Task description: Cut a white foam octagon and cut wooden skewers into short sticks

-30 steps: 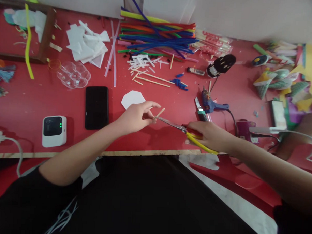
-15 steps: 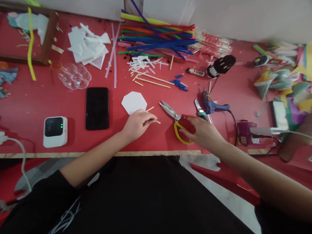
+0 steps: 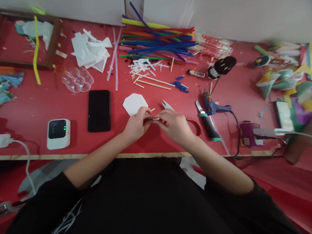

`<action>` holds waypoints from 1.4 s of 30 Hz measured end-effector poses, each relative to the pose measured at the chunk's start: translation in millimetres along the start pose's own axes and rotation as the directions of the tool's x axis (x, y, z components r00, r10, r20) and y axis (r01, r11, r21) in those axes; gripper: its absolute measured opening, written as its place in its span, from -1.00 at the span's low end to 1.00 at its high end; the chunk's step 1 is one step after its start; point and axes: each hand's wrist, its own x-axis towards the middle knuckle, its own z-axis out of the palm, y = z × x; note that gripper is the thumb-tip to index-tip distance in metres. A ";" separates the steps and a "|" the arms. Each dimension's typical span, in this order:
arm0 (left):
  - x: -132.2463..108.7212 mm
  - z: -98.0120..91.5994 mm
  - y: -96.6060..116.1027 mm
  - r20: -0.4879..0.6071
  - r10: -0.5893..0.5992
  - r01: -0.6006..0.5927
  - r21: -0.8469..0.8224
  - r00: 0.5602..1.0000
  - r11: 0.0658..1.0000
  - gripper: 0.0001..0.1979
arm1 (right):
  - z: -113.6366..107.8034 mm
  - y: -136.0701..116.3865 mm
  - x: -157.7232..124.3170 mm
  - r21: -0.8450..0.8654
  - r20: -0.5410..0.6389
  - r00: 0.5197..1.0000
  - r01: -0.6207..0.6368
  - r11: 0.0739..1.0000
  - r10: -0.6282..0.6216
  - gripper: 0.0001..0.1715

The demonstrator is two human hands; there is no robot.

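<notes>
My left hand [image 3: 137, 126] is closed, pinching a short thin wooden stick [image 3: 156, 119] at its fingertips. The fingers of my right hand [image 3: 175, 126] are pinched at the same stick, and both hands' fingertips meet around it. Another bit of stick [image 3: 152, 110] shows just above the left fingers. A white paper octagon [image 3: 135, 104] lies on the red table, partly behind my left hand. Scissors [image 3: 167, 105] rest under and beside my right hand, which hides their middle; a red handle loop sticks out on the right.
A black phone [image 3: 99, 111] and a white device [image 3: 58, 134] lie left. Right are a cutter [image 3: 209, 124], a blue glue gun [image 3: 214, 106] and a purple socket block [image 3: 250, 134]. Colourful pipe cleaners [image 3: 158, 42] and stick pieces [image 3: 154, 83] lie behind.
My right hand has let go of the scissors and moved left to the stick at my left fingertips. The scissors are now partly covered, and the whole cutter is in sight.
</notes>
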 end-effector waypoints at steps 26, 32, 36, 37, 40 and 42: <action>-4.1 1.3 3.7 -0.016 0.003 -0.003 -0.009 1.000 1.000 -0.61 | 12.8 6.5 -7.9 0.138 -0.127 0.992 0.030 0.990 -0.012 -0.82; -2.7 1.2 6.7 0.002 -0.040 0.040 -0.034 0.999 0.999 -0.61 | 2.9 8.2 -11.1 0.108 -0.057 0.997 -0.036 0.993 0.043 -0.84; -2.7 0.8 9.9 0.009 -0.046 0.046 -0.048 0.999 0.998 -0.67 | -25.8 22.9 -30.2 -0.133 -0.044 0.963 -0.270 0.954 0.266 -0.88; -2.6 0.6 10.4 0.010 -0.047 0.048 -0.054 0.999 0.997 -0.69 | -33.4 27.5 -36.9 -0.223 -0.032 0.954 -0.298 0.928 0.298 -0.90; -1.8 0.3 10.9 0.003 -0.068 0.068 -0.066 0.998 0.996 -0.75 | -48.3 37.4 -56.7 -0.461 0.069 0.921 -0.311 0.831 0.383 -0.82; -0.5 0.3 10.8 -0.006 -0.089 0.089 -0.077 0.996 0.993 -0.76 | -49.3 39.1 -65.6 -0.542 0.132 0.896 -0.292 0.788 0.423 -0.73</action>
